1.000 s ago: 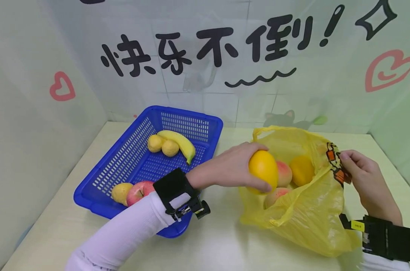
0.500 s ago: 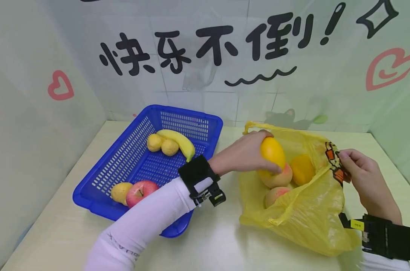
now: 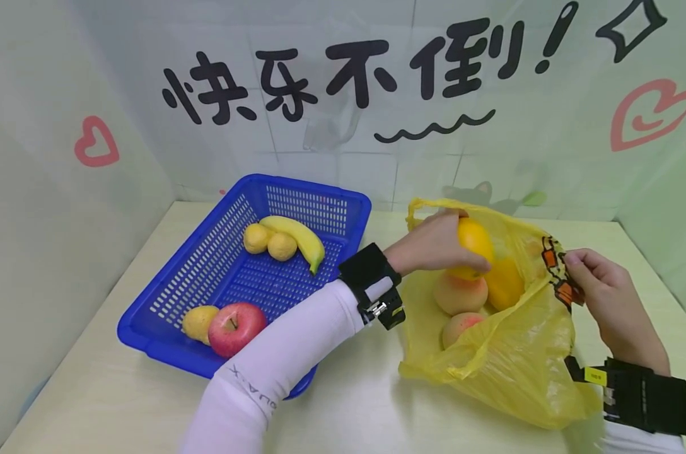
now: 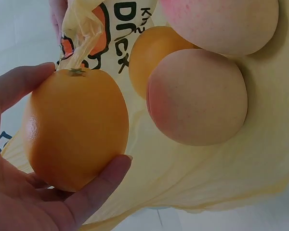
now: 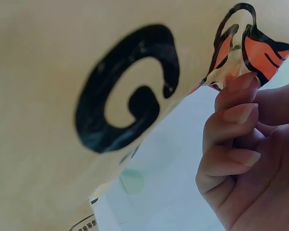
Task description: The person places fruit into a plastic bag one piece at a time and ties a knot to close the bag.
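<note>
My left hand point(image 3: 434, 243) holds an orange point(image 3: 475, 246) at the mouth of a yellow plastic bag point(image 3: 519, 372). In the left wrist view, thumb and fingers grip the orange point(image 4: 77, 127) on either side, its green stem end showing. Under it in the bag lie two peaches point(image 3: 459, 296) and a second orange point(image 3: 504, 287). At the bag's right side, my right hand point(image 3: 610, 299) pinches the printed edge and keeps the mouth spread. The right wrist view shows curled fingers point(image 5: 231, 134) on the bag's plastic point(image 5: 43, 96).
A blue basket point(image 3: 198, 261) stands left of the bag. Inside are an apple point(image 3: 238, 329), a banana point(image 3: 300, 239) and several small yellow fruits point(image 3: 282, 246). A printed wall point(image 3: 343, 180) closes the back of the table point(image 3: 354, 403).
My left hand has carried the orange rightward and farther over the bag, above the peaches. The right hand keeps its place on the bag's edge.
</note>
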`<state>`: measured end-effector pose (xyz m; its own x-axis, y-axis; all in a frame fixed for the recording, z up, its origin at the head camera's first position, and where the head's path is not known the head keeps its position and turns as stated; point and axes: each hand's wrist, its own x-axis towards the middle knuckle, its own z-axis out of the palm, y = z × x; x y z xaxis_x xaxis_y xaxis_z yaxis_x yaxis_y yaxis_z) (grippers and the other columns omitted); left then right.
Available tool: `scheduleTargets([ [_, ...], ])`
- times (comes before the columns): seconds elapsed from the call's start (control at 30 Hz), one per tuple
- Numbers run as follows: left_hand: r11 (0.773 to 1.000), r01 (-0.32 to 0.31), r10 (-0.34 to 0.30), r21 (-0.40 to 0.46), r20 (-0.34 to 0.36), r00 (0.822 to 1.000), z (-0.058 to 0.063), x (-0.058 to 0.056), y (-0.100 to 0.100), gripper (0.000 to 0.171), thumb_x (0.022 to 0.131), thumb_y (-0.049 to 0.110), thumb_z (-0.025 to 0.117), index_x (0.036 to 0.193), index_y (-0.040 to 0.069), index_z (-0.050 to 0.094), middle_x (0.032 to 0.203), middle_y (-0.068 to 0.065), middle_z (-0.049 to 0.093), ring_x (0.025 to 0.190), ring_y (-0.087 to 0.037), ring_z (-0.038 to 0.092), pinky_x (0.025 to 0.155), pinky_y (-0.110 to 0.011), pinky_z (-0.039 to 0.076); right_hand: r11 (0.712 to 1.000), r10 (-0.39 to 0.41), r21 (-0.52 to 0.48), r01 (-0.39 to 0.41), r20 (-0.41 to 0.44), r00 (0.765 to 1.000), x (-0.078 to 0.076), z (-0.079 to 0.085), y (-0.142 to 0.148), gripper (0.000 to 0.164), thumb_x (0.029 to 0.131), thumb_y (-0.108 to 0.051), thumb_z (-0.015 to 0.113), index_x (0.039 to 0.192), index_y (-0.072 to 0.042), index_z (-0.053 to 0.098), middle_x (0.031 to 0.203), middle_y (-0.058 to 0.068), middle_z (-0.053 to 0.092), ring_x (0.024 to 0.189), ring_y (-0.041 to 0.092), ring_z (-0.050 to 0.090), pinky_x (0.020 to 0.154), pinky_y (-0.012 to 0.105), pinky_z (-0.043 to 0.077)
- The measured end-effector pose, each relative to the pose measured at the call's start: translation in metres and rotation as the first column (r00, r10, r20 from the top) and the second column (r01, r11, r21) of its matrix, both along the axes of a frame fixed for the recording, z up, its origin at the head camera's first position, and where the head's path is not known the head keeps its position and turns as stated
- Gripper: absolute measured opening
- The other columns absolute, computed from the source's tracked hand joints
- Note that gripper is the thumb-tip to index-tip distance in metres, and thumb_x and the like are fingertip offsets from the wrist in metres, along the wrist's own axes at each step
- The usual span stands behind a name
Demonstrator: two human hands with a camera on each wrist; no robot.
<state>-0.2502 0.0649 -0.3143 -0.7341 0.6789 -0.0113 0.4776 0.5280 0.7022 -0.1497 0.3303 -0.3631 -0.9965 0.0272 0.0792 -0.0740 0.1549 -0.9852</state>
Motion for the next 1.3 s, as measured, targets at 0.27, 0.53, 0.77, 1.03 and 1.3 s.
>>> scheduleTargets([
  [0.27, 0.995, -0.068, 0.066, -0.067, -0.036, 0.997, -0.004, -0.011, 0.013, 0.078, 0.077, 0.044, 0.077, 0.137, 0.006, 0.045, 0.116, 0.001, 0.054, 0.092, -0.010, 0.056, 0.074, -0.015, 0.045, 1.000, -0.001, -0.005, 0.001, -0.004, 1.000, -0.001, 0.000, 0.001, 0.018, 0.103, -0.026, 0.049, 0.101, -0.013, 0.061, 0.077, -0.008, 0.057, 0.066, 0.009, 0.047, 0.056, 0.024, 0.036],
  [0.53, 0.979, -0.159, 0.152, -0.124, -0.066, 0.986, -0.009, -0.019, 0.025, 0.078, 0.078, 0.052, 0.074, 0.137, 0.009, 0.048, 0.133, 0.000, 0.054, 0.114, -0.015, 0.045, 0.083, -0.021, 0.044, 1.000, 0.014, 0.000, -0.014, -0.017, 1.000, -0.004, 0.001, -0.002, 0.019, 0.103, -0.026, 0.050, 0.103, -0.011, 0.061, 0.077, -0.006, 0.057, 0.065, 0.010, 0.048, 0.057, 0.022, 0.039],
  [0.77, 0.973, -0.193, 0.185, -0.128, -0.073, 0.980, -0.018, -0.025, 0.039, 0.079, 0.075, 0.052, 0.075, 0.131, 0.006, 0.042, 0.117, -0.003, 0.049, 0.100, -0.014, 0.049, 0.076, -0.018, 0.044, 1.000, 0.006, -0.024, -0.007, -0.011, 1.000, -0.004, 0.001, -0.002, 0.016, 0.103, -0.023, 0.049, 0.102, -0.013, 0.062, 0.078, -0.006, 0.058, 0.066, 0.009, 0.049, 0.057, 0.020, 0.040],
  [1.03, 0.965, -0.225, 0.213, -0.137, -0.097, 0.972, -0.027, -0.029, 0.055, 0.075, 0.077, 0.049, 0.074, 0.130, 0.007, 0.041, 0.112, -0.001, 0.051, 0.093, -0.012, 0.053, 0.075, -0.017, 0.043, 0.999, 0.001, -0.033, -0.001, -0.005, 1.000, -0.002, 0.001, -0.001, 0.016, 0.103, -0.024, 0.050, 0.102, -0.012, 0.061, 0.078, -0.006, 0.058, 0.065, 0.009, 0.049, 0.057, 0.021, 0.039],
  [1.3, 0.929, -0.288, 0.272, -0.232, -0.099, 0.957, -0.035, -0.028, 0.062, 0.072, 0.073, 0.053, 0.075, 0.126, 0.014, 0.047, 0.112, 0.002, 0.058, 0.091, -0.013, 0.058, 0.073, -0.023, 0.048, 0.999, -0.004, -0.047, 0.004, 0.009, 1.000, -0.001, 0.001, -0.001, 0.016, 0.103, -0.023, 0.049, 0.100, -0.014, 0.062, 0.076, -0.007, 0.058, 0.065, 0.010, 0.048, 0.056, 0.022, 0.037],
])
